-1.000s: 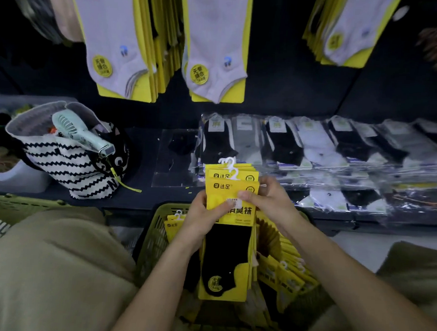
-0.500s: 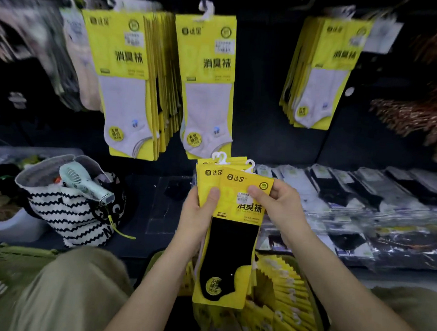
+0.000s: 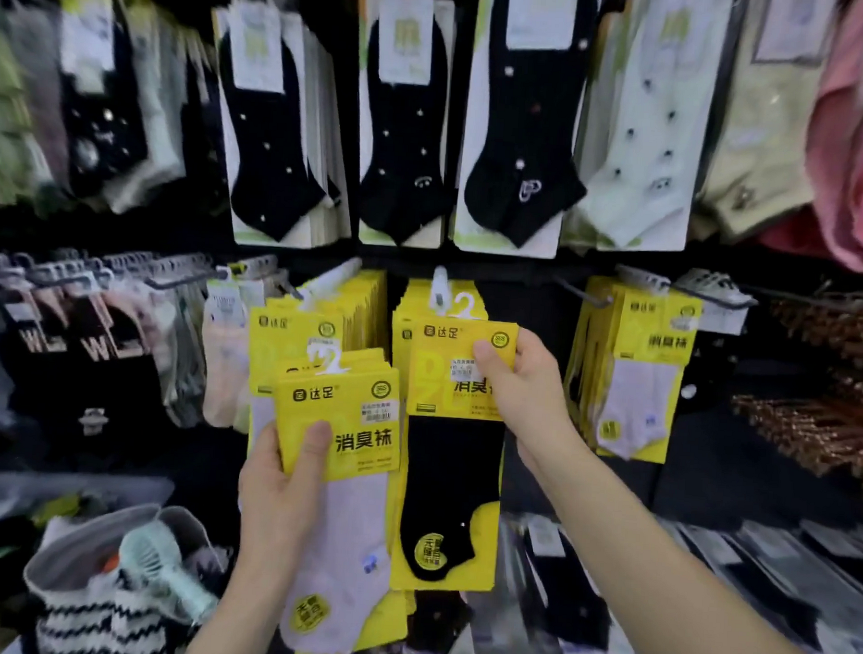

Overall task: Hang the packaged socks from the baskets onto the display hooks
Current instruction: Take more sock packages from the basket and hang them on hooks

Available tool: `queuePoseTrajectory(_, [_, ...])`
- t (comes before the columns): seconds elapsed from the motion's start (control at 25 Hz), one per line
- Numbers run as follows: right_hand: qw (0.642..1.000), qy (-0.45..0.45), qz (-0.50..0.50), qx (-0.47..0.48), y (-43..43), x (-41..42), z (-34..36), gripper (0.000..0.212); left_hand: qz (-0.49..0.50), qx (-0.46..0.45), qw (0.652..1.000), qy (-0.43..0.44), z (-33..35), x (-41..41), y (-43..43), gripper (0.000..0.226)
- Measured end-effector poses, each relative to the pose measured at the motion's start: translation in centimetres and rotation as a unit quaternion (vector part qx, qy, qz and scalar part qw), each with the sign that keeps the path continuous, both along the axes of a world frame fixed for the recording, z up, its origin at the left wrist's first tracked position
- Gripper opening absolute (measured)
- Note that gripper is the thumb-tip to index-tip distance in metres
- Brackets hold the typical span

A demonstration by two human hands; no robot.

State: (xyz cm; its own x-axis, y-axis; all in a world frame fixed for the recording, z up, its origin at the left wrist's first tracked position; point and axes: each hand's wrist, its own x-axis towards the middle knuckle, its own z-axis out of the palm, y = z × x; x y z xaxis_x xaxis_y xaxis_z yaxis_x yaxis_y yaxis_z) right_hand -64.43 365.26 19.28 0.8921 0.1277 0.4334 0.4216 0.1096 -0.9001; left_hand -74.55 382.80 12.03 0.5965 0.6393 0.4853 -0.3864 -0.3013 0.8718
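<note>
**Both hands held sock packs up at the hook rack**

The right hand (image 3: 516, 386) pinched the black-sock pack (image 3: 449, 477) at its upper right corner, with the thumb on the yellow card front and the fingers behind. The pack was upright against the middle display hook (image 3: 439, 282). Its white hanger (image 3: 464, 306) sat just beside the hook's tip. Could not tell whether the hanger was already on the hook. More yellow packs hung behind it there.

The left hand (image 3: 281, 479) gripped a stack of pale-sock packs (image 3: 338, 547), with the thumb across the front card and the fingers wrapped behind. The stack was lower than the black-sock pack and to its left, and their edges met. It was held in front of the hung yellow packs (image 3: 299, 330) on the next hook to the left.

Further right, a second yellow bunch (image 3: 636, 387) with pale socks hung on its own hook. The row above held black ankle socks (image 3: 405, 125) on white cards. At the bottom left stood a striped bag (image 3: 84, 623) with a mint handheld fan (image 3: 157, 567) sticking out of it. The frame edges were blurred.
</note>
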Motion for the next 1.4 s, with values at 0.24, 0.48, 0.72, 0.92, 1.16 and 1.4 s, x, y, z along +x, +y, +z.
queuePoseTrajectory(0.24, [0.998,-0.004,-0.040,-0.050,1.9,2.4,0.2,0.010,0.001,0.000,1.000,-0.003,1.2,1.0,1.3,0.008])
queuePoseTrajectory(0.48, [0.994,0.004,-0.064,-0.086,3.0,4.0,0.2,0.011,-0.007,0.004,1.000,0.005,1.3,1.9,1.2,0.007])
queuePoseTrajectory(0.72, [0.992,0.022,-0.072,-0.103,2.9,5.0,-0.2,0.008,-0.011,0.019,1.000,-0.006,2.2,1.9,0.8,0.012])
queuePoseTrajectory(0.92, [0.987,0.027,-0.092,-0.126,2.0,5.0,-0.8,0.019,0.011,0.016,1.000,-0.022,3.3,1.0,1.4,0.006])
queuePoseTrajectory(1.16, [0.990,-0.071,-0.089,-0.079,2.7,0.0,-1.9,0.038,-0.050,0.022,0.998,-0.008,3.4,1.0,-0.2,0.012])
queuePoseTrajectory(1.4, [0.998,-0.037,0.019,-0.048,2.4,-2.0,-1.7,0.019,-0.114,-0.023,0.993,-0.018,2.9,1.6,-2.5,0.021])
